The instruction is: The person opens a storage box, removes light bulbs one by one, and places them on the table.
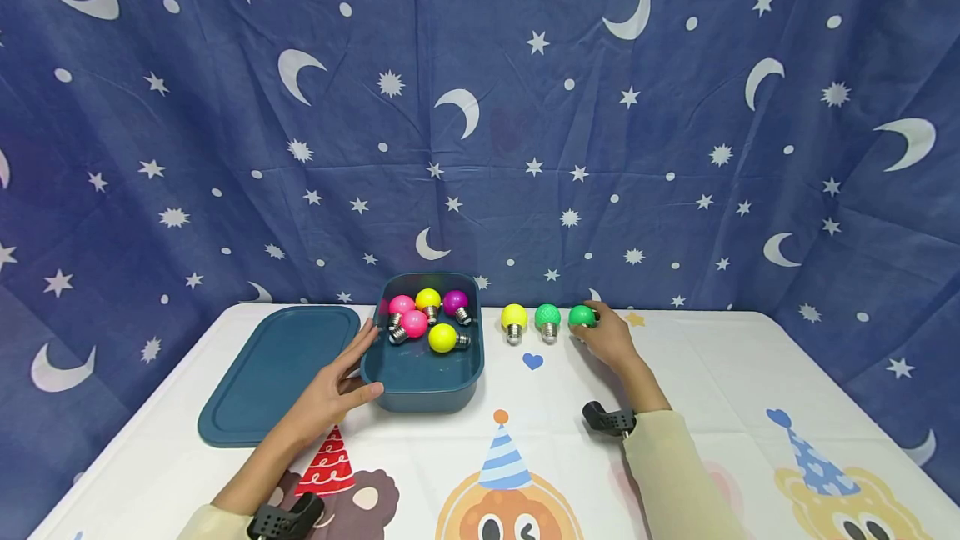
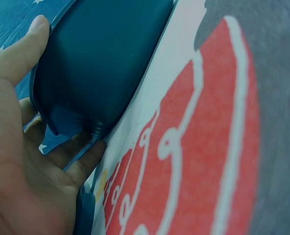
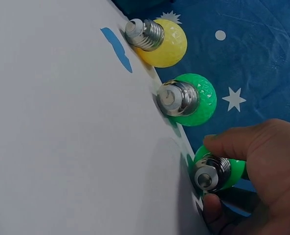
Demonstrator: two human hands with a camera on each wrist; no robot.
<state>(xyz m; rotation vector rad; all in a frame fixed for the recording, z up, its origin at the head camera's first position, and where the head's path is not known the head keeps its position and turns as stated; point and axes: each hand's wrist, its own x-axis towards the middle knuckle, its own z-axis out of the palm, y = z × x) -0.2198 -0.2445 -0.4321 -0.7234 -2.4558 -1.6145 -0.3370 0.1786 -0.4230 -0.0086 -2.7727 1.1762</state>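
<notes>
My left hand (image 1: 335, 390) rests on the left side of a dark blue plastic box (image 1: 431, 400). In the left wrist view its thumb and fingers are spread against the box wall (image 2: 100, 63). Inside the box lie several small light bulbs: pink (image 1: 414, 323), yellow (image 1: 442, 338) and purple (image 1: 454, 302). To the right of the box, my right hand (image 1: 609, 340) pinches a green light bulb (image 3: 235, 172) between thumb and fingers, at the end of a short row. A second green bulb (image 3: 203, 100) and a yellow bulb (image 3: 169, 44) stand beside it.
A flat dark blue lid (image 1: 277, 373) lies left of the box. The white tablecloth (image 1: 540, 390) bears printed cartoon animals in party hats. A blue curtain (image 1: 510, 148) with moons and stars hangs behind the table's back edge.
</notes>
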